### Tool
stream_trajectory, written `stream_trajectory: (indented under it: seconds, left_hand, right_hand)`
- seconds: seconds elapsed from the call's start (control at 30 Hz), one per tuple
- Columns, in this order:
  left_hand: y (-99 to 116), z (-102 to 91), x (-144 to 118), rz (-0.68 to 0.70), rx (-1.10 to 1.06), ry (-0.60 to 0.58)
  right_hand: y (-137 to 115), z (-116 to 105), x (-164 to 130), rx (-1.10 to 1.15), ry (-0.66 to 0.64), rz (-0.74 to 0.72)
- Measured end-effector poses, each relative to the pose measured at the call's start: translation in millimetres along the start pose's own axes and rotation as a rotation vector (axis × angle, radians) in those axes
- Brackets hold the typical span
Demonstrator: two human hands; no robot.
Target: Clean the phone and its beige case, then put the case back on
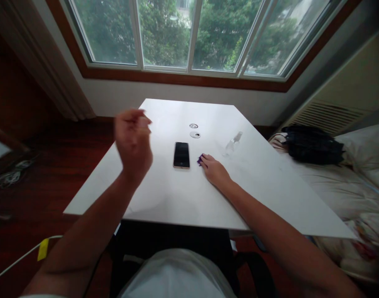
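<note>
A black phone (181,155) lies face up in the middle of the white table (264,182). My right hand (214,170) rests flat on the table just right of the phone, its fingertips on a small purple thing (200,159). My left hand (133,141) is raised above the table's left side, blurred, with fingers curled and pinched together; whether something is between them I cannot tell. A clear small spray bottle (233,143) lies on the table to the right of my right hand.
Two small round caps (195,130) sit beyond the phone. A bed with a black bag (312,144) is on the right. Cables lie on the dark wooden floor at left. Windows are behind the table.
</note>
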State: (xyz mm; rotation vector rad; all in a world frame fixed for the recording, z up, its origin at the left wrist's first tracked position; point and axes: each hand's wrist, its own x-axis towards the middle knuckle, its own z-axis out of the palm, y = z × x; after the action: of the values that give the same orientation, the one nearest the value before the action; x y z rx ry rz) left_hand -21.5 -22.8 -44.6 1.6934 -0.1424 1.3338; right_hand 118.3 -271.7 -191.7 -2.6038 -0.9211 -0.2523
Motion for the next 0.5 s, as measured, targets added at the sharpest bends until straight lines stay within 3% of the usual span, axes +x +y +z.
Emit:
stream_trajectory:
  seconds: [0.03,0.1,0.13,0.2,0.33,0.43,0.5]
  left_hand:
    - [-8,2.9,-9,-0.001,0.053,-0.120]
    - [-24,8.1,-33,-0.027,0.211,-0.489]
    - [-32,9.8,-47,-0.050,0.302,-0.683]
    - [-43,10.1,-76,-0.072,0.460,-0.927]
    - [-44,2.8,-123,0.016,0.658,-1.106]
    - [-38,-1.9,-142,0.057,0.741,-1.158]
    - [-36,-2.5,-149,0.074,0.766,-1.180]
  right_hand:
    - [13,9,5,0.029,-0.002,-0.003]
    - [35,15,14,0.068,-0.007,-0.022]
    - [41,13,16,0.061,0.009,-0.032]
    - [38,7,12,0.014,0.071,-0.077]
    - [-20,-2,-33,-0.061,0.115,-0.193]
    - [-71,-1,-74,-0.065,-0.028,-0.250]
    - [-92,1,-89,-0.096,-0.089,-0.262]
